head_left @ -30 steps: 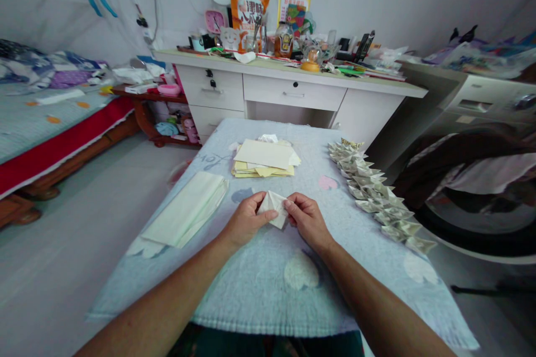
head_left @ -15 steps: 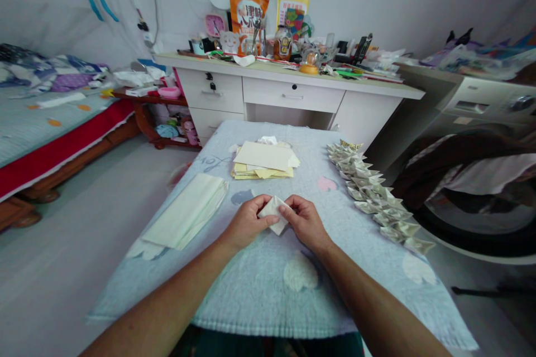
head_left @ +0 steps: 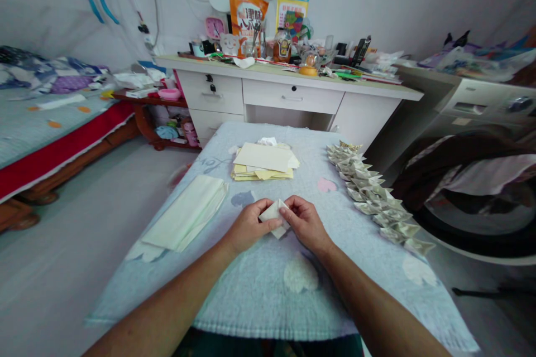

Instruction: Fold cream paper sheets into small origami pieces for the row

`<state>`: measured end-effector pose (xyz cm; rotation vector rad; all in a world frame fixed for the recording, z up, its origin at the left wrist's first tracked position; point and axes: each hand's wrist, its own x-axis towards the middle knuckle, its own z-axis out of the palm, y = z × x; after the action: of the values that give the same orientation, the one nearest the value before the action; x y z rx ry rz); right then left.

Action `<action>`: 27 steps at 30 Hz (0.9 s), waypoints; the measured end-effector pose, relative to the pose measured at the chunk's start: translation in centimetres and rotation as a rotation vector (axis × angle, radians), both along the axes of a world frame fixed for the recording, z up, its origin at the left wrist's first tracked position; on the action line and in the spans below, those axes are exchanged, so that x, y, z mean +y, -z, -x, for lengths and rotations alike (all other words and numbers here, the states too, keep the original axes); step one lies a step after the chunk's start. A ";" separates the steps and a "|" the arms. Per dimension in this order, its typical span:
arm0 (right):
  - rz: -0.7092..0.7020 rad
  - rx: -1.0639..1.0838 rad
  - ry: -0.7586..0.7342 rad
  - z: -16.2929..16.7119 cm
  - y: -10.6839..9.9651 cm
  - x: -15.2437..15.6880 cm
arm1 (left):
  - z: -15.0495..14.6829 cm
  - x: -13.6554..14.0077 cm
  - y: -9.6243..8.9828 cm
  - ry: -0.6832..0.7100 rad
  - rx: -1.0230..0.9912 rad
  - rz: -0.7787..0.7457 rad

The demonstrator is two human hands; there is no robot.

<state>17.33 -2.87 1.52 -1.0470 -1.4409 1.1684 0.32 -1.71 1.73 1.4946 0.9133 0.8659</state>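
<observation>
A small piece of folded paper, roughly diamond-shaped with one corner pointing away from me, is held between both hands above the cloth-covered table. My left hand pinches its left side, thumb lying across the front. On the opposite side my right hand grips it, thumb pressed on the upper right face. The fingertips behind the paper are hidden. Beyond the hands lies a stack of cream and yellow paper sheets. To the left rests a bundle of long pale paper. Rows of folded paper boats line the right side.
A pale blue patterned cloth covers the table. Past it stands a white desk crowded with jars, a snack bag and small items. A washing machine with clothes at its door is on the right, a bed on the left.
The folded paper has tilted slightly and its lower corner sits a little lower. Both hands keep hold of it in nearly the same place.
</observation>
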 end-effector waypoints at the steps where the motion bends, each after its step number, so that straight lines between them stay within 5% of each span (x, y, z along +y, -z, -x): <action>1: 0.004 0.011 0.003 0.0 0.0 0.0 | 0.0 0.0 0.0 0.002 0.021 0.005; 18: 0.007 0.091 0.023 -0.5 -1.1 -0.3 | 0.1 -0.1 0.1 -0.025 0.122 -0.093; 23: -0.104 0.057 0.120 -0.9 -1.5 -0.3 | 0.4 -0.3 -0.6 -0.225 0.278 -0.483; 27: 0.071 0.185 0.078 -0.9 -0.9 -0.1 | 0.8 -0.6 -0.8 -0.394 0.376 -0.797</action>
<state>18.21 -2.96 2.38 -1.0069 -1.2120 1.2341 -0.45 -2.33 2.51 2.2564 1.2429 1.3649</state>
